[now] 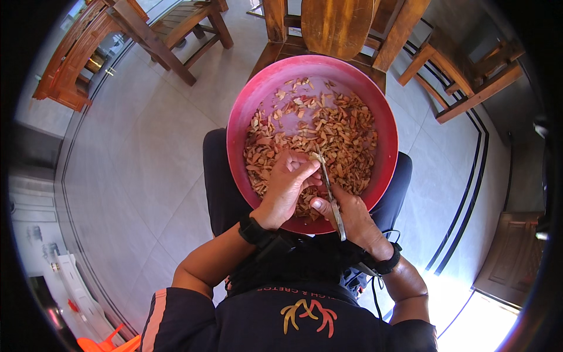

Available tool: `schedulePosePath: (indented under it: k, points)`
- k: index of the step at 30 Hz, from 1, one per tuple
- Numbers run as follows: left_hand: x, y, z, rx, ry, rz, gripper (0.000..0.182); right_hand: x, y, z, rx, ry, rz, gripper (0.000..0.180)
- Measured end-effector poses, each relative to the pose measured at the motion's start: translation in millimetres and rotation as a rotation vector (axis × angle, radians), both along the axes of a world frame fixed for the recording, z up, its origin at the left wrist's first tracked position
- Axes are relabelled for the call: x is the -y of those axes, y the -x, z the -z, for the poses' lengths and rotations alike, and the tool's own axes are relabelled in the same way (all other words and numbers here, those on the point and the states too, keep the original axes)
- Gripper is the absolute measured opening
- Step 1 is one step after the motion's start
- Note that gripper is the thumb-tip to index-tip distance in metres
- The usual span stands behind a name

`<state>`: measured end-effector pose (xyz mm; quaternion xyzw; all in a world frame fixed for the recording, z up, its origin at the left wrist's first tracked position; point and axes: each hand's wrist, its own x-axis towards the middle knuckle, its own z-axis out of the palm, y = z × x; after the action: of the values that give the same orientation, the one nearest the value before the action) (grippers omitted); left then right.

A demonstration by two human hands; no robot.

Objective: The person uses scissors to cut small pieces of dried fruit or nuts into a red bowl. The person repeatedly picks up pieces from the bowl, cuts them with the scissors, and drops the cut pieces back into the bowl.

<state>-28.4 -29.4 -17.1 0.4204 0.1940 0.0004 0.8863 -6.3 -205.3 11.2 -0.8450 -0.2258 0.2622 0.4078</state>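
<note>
On my lap a round pink-red basin (236,110) holds a spread of small chopped brown and tan plant pieces (343,123). Over its near part my left hand (288,185) pinches a small pale piece (316,157) between thumb and fingers. My right hand (352,215) grips a long, narrow metal blade (327,178), probably a knife. The blade slants across the basin's near side, its far end beside the pale piece. Whether the edge cuts into the piece is too small to tell.
Beyond the basin stands a wooden chair (268,57), its seat partly behind the basin's far rim. More wooden chairs stand at upper left (184,26) and upper right (462,70). A black cable (376,299) hangs beside my right forearm. Grey tile floor (145,145) surrounds me.
</note>
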Motion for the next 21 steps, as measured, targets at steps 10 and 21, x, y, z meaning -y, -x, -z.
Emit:
schedulePosePath:
  k: [10,21]
  points:
    - [-16,-4,-1,-0.023,-0.001,0.042,0.017,3,-1,-5,-0.217,-0.057,0.088,0.053]
    - [-15,-4,0,0.001,-0.109,0.061,0.018,-1,-1,0,0.122,-0.019,-0.047,0.061]
